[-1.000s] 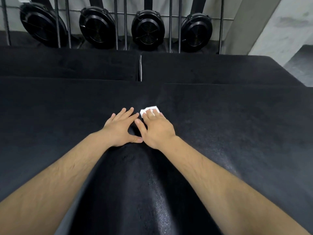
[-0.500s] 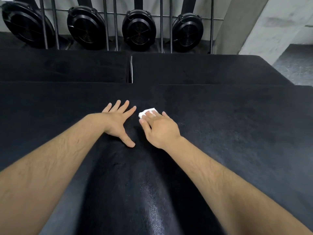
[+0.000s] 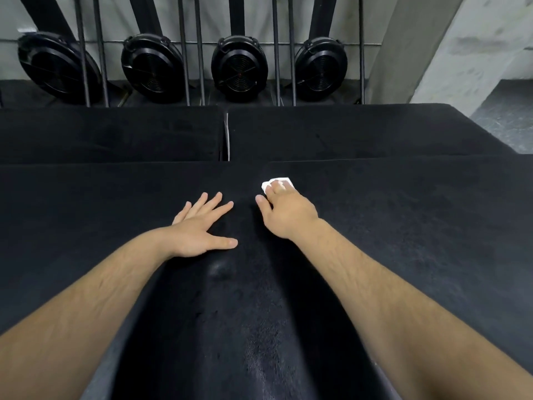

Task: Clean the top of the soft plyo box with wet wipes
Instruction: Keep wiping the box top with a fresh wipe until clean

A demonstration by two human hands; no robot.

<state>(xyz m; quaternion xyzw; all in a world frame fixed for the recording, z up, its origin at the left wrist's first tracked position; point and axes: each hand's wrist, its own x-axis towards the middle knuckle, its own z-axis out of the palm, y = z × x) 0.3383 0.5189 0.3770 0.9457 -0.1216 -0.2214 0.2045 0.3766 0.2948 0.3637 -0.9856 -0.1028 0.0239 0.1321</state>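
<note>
right hand (image 3: 285,216) palm-down, fingers laid fairly straight over a small white wet wipe (image 3: 268,183), pressing it onto the black top of the soft plyo box (image 3: 403,226) near its far edge, thumb out to the side, off the wipe; left hand (image 3: 199,229) flat on the same top just beside it, fingers spread, holding nothing. beyond the far edge: 2 lower black pads (image 3: 115,134) side by side with a narrow seam between, then upright metal bars (image 3: 361,39), 4 round black fan housings (image 3: 239,69), and a grey concrete pillar (image 3: 403,53) at the right.
</note>
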